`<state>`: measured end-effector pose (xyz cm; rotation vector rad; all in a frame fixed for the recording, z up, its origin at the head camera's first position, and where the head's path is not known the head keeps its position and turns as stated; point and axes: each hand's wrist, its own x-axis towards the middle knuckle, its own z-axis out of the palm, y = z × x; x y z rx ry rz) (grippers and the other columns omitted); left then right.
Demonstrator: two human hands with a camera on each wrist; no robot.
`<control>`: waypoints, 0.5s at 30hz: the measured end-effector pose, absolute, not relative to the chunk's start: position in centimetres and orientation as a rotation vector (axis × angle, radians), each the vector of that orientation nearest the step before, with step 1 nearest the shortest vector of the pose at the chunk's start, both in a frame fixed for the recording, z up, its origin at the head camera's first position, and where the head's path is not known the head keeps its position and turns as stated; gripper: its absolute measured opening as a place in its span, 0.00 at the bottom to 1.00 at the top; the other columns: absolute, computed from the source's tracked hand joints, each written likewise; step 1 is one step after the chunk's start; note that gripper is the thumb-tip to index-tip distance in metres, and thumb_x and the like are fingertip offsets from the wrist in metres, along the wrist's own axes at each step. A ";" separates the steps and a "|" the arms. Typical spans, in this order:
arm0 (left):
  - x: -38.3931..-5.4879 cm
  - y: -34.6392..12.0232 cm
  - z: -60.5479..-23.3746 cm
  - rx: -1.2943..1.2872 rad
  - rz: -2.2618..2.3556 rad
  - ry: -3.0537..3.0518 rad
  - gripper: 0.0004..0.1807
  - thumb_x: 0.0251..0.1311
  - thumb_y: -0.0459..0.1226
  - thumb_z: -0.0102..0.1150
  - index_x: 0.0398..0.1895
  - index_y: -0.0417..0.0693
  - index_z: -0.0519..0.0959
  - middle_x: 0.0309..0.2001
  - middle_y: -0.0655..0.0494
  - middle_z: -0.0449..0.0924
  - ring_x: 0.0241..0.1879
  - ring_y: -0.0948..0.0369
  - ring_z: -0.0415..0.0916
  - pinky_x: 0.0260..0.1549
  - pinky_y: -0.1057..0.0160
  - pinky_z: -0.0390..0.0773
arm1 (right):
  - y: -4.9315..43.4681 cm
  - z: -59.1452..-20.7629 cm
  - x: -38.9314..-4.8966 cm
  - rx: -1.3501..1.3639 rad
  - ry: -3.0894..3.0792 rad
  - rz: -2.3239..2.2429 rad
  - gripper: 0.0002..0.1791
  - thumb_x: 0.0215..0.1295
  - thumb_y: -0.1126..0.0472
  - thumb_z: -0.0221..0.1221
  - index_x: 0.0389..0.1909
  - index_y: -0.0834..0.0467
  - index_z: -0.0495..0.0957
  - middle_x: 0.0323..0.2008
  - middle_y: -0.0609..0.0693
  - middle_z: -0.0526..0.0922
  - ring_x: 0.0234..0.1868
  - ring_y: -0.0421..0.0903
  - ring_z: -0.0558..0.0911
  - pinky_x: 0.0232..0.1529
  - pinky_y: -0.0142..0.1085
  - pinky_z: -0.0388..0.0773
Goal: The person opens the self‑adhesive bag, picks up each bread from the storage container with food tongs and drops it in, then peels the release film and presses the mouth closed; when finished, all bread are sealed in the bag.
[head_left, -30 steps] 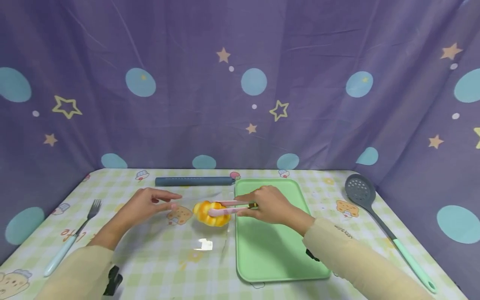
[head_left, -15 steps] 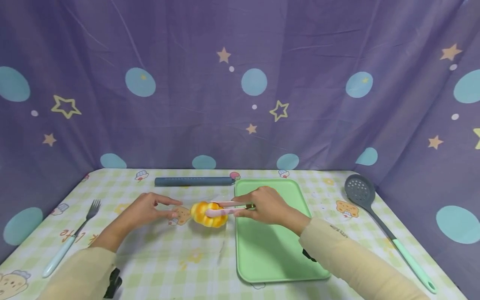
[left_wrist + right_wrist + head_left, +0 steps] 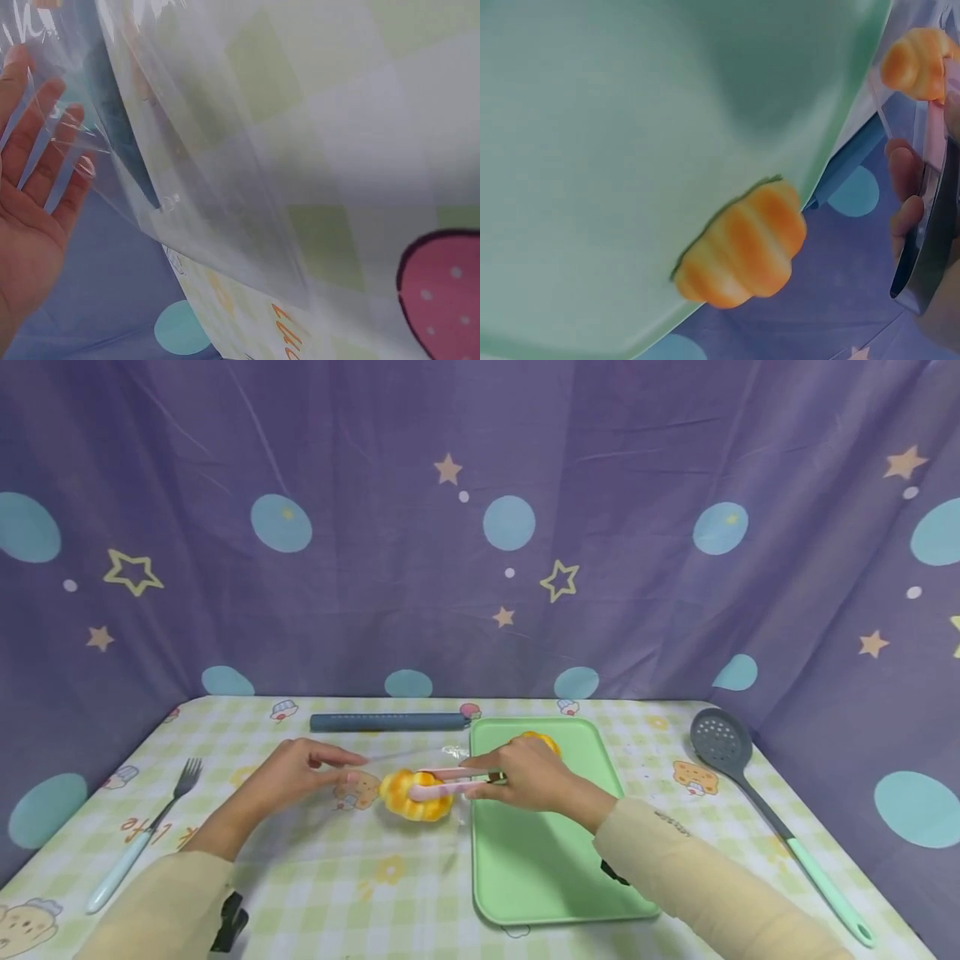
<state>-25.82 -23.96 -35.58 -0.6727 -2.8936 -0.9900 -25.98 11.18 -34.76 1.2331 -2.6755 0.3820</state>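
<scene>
Left of the right grip (image 3: 531, 772): bread (image 3: 408, 810) in tongs (image 3: 444, 789).

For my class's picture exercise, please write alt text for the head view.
A right hand grips pink-tipped tongs holding a golden roll beside a green tray, where a second roll shows partly behind the hand. The left hand is by clear plastic; a fork lies far left, a perforated skimmer far right.

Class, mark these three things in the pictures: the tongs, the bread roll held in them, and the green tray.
Tongs (image 3: 441, 790): head view, on the nearer pink arm.
Bread roll (image 3: 418, 808): head view, on its near side.
Green tray (image 3: 551, 868): head view, on its bare floor.
</scene>
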 end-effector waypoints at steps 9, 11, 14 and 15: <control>-25.9 -24.0 -35.2 -0.662 -1.001 -2.888 0.16 0.64 0.46 0.69 0.51 0.51 0.89 0.48 0.54 0.88 0.51 0.51 0.81 0.47 0.53 0.78 | 8.6 -34.4 -26.2 1.305 -2.751 0.391 0.24 0.65 0.45 0.68 0.60 0.47 0.84 0.30 0.42 0.89 0.25 0.36 0.79 0.20 0.28 0.67; -25.9 -24.0 -35.2 -0.661 -1.015 -2.880 0.16 0.64 0.46 0.69 0.51 0.50 0.89 0.48 0.55 0.88 0.52 0.51 0.81 0.47 0.53 0.79 | 8.0 -34.4 -26.4 1.316 -2.762 0.382 0.24 0.65 0.45 0.68 0.61 0.47 0.83 0.32 0.44 0.89 0.26 0.37 0.81 0.20 0.28 0.68; -25.8 -24.0 -35.1 -0.663 -1.021 -2.866 0.16 0.65 0.46 0.68 0.51 0.50 0.89 0.48 0.55 0.88 0.52 0.50 0.81 0.48 0.53 0.80 | 7.1 -34.4 -26.7 1.326 -2.771 0.347 0.25 0.66 0.44 0.67 0.62 0.47 0.83 0.30 0.43 0.88 0.24 0.37 0.80 0.20 0.28 0.67; -25.8 -24.0 -35.1 -0.666 -1.018 -2.860 0.15 0.65 0.46 0.68 0.50 0.50 0.89 0.48 0.56 0.88 0.52 0.50 0.81 0.47 0.54 0.80 | 6.8 -34.4 -26.8 1.329 -2.767 0.334 0.25 0.66 0.44 0.67 0.61 0.47 0.83 0.28 0.43 0.88 0.23 0.36 0.79 0.20 0.28 0.67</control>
